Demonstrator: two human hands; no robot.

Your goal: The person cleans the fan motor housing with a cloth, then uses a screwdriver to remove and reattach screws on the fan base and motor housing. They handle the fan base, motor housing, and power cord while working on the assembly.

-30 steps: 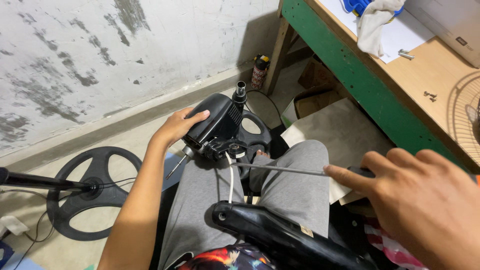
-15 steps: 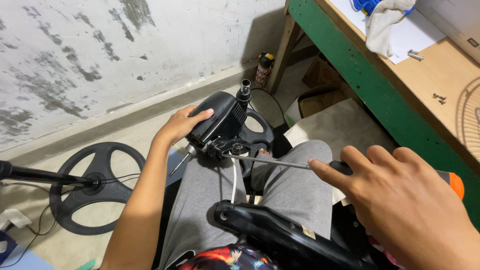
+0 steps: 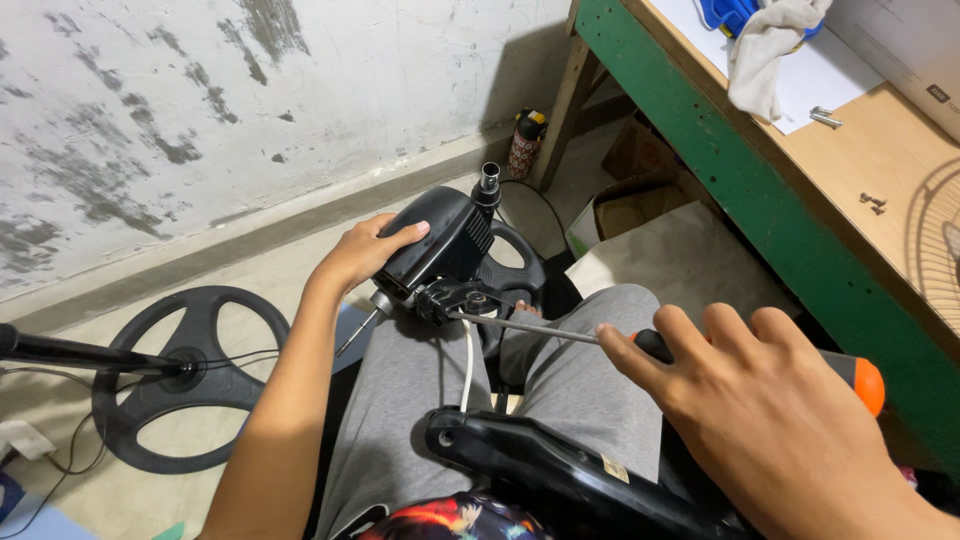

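Two hands at work over our lap. Our left hand [image 3: 365, 250] wraps over the top of a black fan motor housing [image 3: 440, 240], fingers curled on the shell, steadying it just above our left knee. Our right hand [image 3: 770, 400] is clamped around the black and orange handle of a screwdriver [image 3: 640, 345]; its long shaft runs left and the tip sits at a small black bracket [image 3: 462, 298] under the housing. We cannot tell whether the tip is seated in a screw head, too small to see.

Risks as we judge them: the shaft is long and comes in at a shallow angle, so the tip could slip off the screw and skid toward our left fingers or our thigh. The housing rests on nothing firm, only our grip holds it, so a hard twist could turn it in the hand. A white wire [image 3: 467, 365] hangs from the bracket down to a black curved part [image 3: 560, 470] on our lap; a slip could nick it. A loosened screw could drop between our legs to the floor near the black fan base [image 3: 190, 375], and get lost.
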